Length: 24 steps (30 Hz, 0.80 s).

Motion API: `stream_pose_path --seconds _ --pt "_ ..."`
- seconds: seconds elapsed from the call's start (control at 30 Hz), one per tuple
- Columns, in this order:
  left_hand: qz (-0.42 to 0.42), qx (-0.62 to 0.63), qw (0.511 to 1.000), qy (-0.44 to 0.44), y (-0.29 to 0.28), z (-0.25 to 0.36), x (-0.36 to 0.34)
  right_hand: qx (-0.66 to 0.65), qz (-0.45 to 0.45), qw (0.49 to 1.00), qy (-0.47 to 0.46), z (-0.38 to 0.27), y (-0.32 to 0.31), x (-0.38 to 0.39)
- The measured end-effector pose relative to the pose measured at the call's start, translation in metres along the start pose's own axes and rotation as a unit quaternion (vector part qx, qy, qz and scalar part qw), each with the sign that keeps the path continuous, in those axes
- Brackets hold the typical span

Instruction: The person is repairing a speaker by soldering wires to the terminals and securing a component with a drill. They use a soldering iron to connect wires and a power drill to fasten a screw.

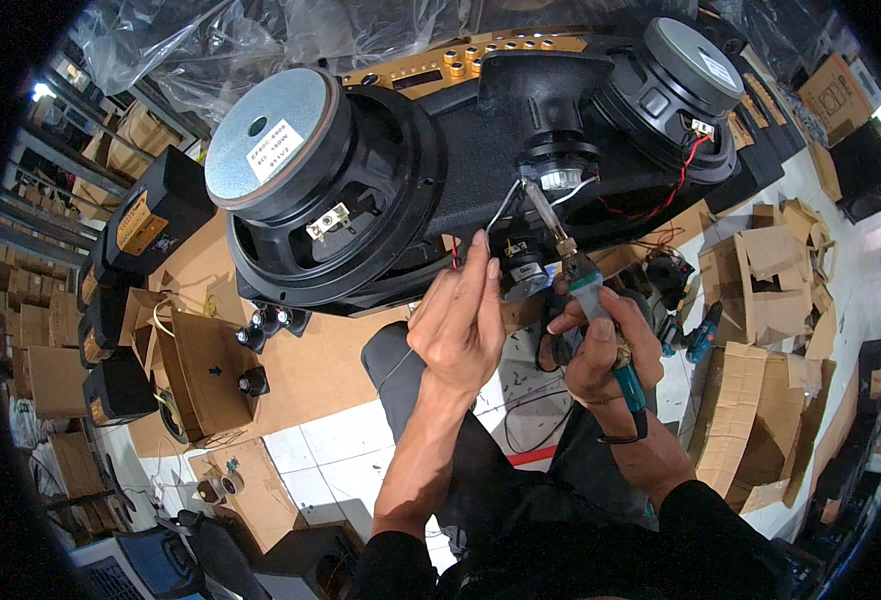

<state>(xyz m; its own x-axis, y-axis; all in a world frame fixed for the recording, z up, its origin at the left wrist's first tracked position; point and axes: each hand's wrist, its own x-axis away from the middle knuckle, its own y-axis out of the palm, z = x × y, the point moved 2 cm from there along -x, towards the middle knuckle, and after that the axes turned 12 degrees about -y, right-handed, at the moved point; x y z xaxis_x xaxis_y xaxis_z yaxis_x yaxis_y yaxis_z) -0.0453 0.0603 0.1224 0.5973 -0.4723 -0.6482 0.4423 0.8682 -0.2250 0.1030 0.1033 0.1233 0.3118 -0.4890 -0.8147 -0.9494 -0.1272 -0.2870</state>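
Right hand [613, 350] grips soldering iron [587, 286]; left hand [459, 328] pinches wire [502, 207].

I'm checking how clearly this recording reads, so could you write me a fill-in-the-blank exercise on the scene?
The person's ____ grip holds the teal-handled, metal-tipped soldering iron.
The large round black speaker driver sits to the ____ of the flared black plastic horn.
The thin wire running from the smaller silver-backed round driver is coloured ____.

Missing words: right; left; red.
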Motion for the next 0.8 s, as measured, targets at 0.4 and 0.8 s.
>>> stream_pose_path --seconds 0.4,0.8 --pt "-0.006 -0.013 1.000 -0.001 0.0032 0.0004 0.0012 0.004 -0.002 1.000 0.004 -0.0008 -0.0001 -0.0020" --pt "-0.003 -0.017 1.000 0.013 0.0042 0.0008 0.0009 -0.005 0.014 1.000 -0.003 -0.0011 0.0011 -0.0035"
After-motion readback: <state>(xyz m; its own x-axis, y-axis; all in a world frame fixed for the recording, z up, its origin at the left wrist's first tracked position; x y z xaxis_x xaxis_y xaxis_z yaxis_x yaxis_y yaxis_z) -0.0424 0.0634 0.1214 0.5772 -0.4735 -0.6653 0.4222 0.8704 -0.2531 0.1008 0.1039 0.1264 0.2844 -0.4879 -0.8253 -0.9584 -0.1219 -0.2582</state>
